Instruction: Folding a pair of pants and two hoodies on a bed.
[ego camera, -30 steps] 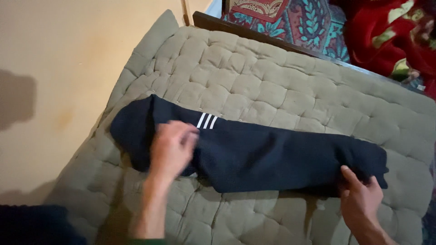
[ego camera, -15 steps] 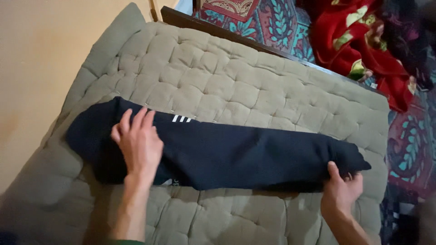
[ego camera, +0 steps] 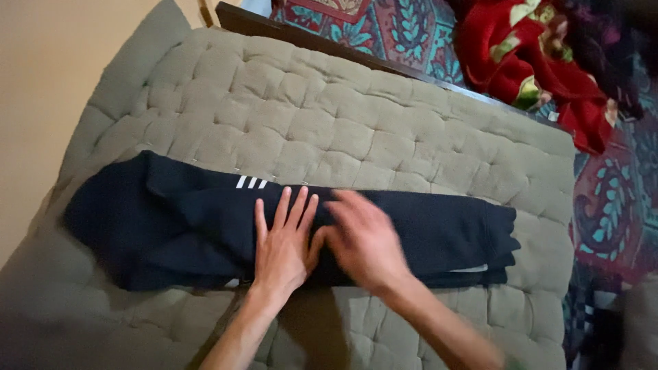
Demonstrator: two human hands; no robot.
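Quilted olive-green cushion [ego camera: 356, 130] fills most of the head view, tufted in squares, with a tan wall along its left edge. Near edge: both forearms come in from the bottom and meet over the middle of a dark navy garment [ego camera: 178, 226]. Left hand [ego camera: 282, 245] lies flat, palm down, on the fabric, fingers straight and slightly fanned, pointing toward the far edge; nothing is pinched in it. Right hand [ego camera: 364, 240] sits just beside it, touching or nearly touching at the thumb side, also on the fabric. It is motion-blurred, fingers look spread and open, but I cannot tell whether the palm presses fully down. Garment is folded into a long band running left to right across the cushion's near half, from close to the left edge to near the right edge, where stacked layers and a thin pale strip show at the end. Three short white stripes [ego camera: 251, 182] sit on its far side, just beyond the left fingertips. Past the cushion's far edge: a dark wooden rail [ego camera: 356, 55], then a red and teal patterned rug [ego camera: 404, 31], and a crumpled red cloth [ego camera: 531, 58] off the far right corner.
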